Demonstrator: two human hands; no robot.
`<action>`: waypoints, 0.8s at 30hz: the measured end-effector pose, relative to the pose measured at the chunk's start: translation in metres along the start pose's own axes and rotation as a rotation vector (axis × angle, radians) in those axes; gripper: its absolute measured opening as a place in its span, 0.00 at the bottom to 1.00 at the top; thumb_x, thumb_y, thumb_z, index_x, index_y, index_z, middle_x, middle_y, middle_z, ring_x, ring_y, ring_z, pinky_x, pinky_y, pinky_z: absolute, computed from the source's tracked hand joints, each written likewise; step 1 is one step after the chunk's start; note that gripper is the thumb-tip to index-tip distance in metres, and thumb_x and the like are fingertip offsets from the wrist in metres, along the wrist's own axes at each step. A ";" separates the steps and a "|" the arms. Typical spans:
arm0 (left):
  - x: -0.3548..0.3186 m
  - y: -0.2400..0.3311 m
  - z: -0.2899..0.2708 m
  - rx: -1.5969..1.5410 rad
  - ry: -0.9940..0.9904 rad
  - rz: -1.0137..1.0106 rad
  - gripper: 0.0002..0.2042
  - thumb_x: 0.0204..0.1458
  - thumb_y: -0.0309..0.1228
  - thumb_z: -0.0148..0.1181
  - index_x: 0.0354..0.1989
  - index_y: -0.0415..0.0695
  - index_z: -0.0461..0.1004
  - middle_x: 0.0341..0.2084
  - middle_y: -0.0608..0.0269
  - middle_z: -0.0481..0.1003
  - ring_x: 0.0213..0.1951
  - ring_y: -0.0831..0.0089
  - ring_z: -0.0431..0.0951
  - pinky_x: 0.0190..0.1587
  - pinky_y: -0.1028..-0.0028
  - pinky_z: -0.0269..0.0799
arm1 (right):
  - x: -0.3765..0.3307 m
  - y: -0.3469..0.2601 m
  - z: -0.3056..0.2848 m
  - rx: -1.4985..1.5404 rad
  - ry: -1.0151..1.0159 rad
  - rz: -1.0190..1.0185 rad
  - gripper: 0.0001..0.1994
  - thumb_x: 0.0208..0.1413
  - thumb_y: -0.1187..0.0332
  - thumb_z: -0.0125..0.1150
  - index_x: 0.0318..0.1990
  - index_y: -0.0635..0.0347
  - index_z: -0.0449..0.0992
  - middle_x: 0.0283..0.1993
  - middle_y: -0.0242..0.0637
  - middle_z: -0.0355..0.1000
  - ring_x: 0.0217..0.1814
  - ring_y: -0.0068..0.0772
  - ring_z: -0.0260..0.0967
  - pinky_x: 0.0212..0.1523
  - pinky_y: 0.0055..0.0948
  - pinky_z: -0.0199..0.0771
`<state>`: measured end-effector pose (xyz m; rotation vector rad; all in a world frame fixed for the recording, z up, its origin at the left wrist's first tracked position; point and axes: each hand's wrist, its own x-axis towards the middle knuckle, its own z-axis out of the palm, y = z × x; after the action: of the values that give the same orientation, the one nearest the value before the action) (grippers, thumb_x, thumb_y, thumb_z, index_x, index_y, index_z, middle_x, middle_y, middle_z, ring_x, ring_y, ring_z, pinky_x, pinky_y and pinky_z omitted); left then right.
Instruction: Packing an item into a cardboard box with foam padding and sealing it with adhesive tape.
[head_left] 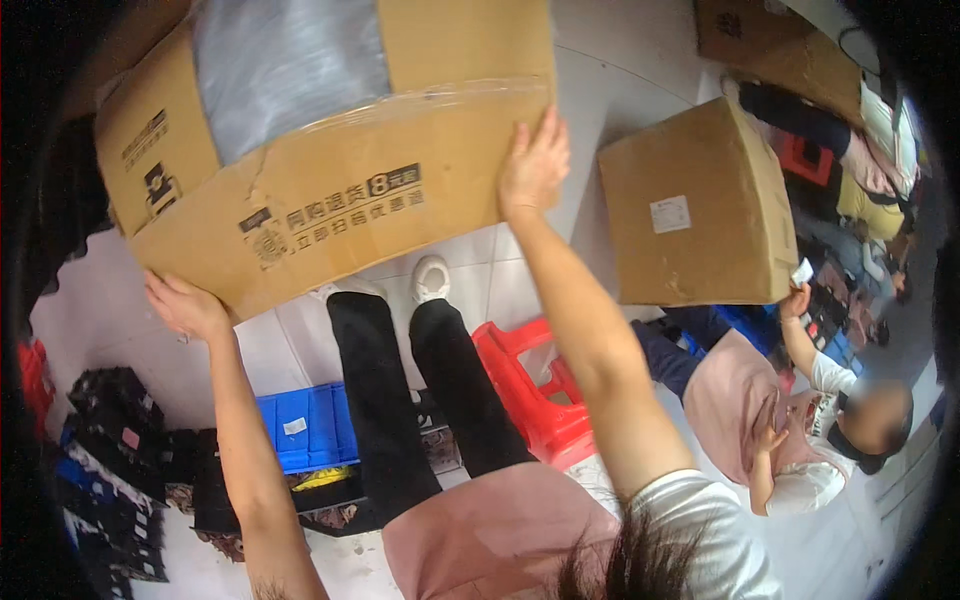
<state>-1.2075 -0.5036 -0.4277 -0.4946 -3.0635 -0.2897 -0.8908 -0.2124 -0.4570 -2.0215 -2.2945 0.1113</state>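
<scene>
Taped cardboard box (330, 150) held up between both palms: left hand (185, 305) flat under its lower corner, right hand (535, 165) pressed on its side edge. Best to keep palms squeezing evenly, box level above white tiled floor (490, 275).

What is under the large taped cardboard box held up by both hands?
Under the large taped cardboard box, white shoes, black-trousered legs and pale tiled floor show; the box hides whatever lies farther beneath it.

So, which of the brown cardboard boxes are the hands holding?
The big taped brown cardboard box, between left hand and right hand; the plainer box stands apart.
</scene>
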 end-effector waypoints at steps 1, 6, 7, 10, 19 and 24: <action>-0.001 0.003 0.004 -0.075 0.010 -0.040 0.28 0.58 0.43 0.43 0.60 0.35 0.54 0.59 0.41 0.56 0.60 0.50 0.56 0.61 0.57 0.50 | -0.002 -0.001 0.009 -0.033 0.035 -0.020 0.30 0.56 0.54 0.50 0.64 0.56 0.53 0.59 0.52 0.57 0.56 0.50 0.57 0.55 0.46 0.55; -0.026 0.071 0.043 -0.025 -0.013 -0.038 0.27 0.57 0.44 0.42 0.64 0.48 0.54 0.63 0.44 0.48 0.66 0.55 0.45 0.63 0.49 0.37 | 0.007 0.001 0.015 -0.024 -0.078 -0.042 0.28 0.57 0.57 0.49 0.63 0.57 0.53 0.57 0.50 0.57 0.55 0.51 0.56 0.54 0.47 0.54; -0.031 0.106 0.046 0.013 -0.099 0.161 0.28 0.55 0.46 0.44 0.64 0.50 0.54 0.65 0.46 0.46 0.67 0.56 0.43 0.63 0.46 0.34 | 0.009 0.006 0.020 -0.035 -0.066 -0.053 0.28 0.56 0.58 0.49 0.63 0.57 0.53 0.57 0.51 0.57 0.55 0.52 0.56 0.53 0.47 0.53; -0.051 0.184 0.056 0.022 -0.259 0.633 0.33 0.50 0.51 0.49 0.65 0.54 0.53 0.66 0.51 0.43 0.68 0.58 0.40 0.62 0.43 0.32 | 0.018 0.006 0.025 -0.006 -0.106 -0.070 0.30 0.54 0.59 0.51 0.62 0.59 0.53 0.56 0.52 0.56 0.56 0.52 0.54 0.53 0.46 0.52; -0.057 0.196 0.076 0.012 -0.346 0.809 0.38 0.44 0.55 0.52 0.65 0.56 0.52 0.67 0.56 0.42 0.68 0.59 0.40 0.61 0.42 0.32 | 0.027 0.010 0.021 0.067 -0.140 -0.058 0.28 0.53 0.60 0.52 0.60 0.61 0.55 0.52 0.50 0.58 0.53 0.50 0.56 0.51 0.44 0.55; -0.058 0.196 0.078 0.004 -0.314 0.832 0.39 0.42 0.55 0.53 0.65 0.56 0.51 0.67 0.56 0.42 0.68 0.58 0.40 0.61 0.43 0.33 | 0.050 -0.022 0.014 0.108 -0.083 0.299 0.23 0.52 0.55 0.52 0.50 0.63 0.63 0.44 0.46 0.61 0.48 0.46 0.58 0.48 0.41 0.57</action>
<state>-1.0903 -0.3247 -0.4724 -1.8574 -2.7735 -0.1775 -0.9199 -0.1657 -0.4680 -2.3267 -1.9631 0.3349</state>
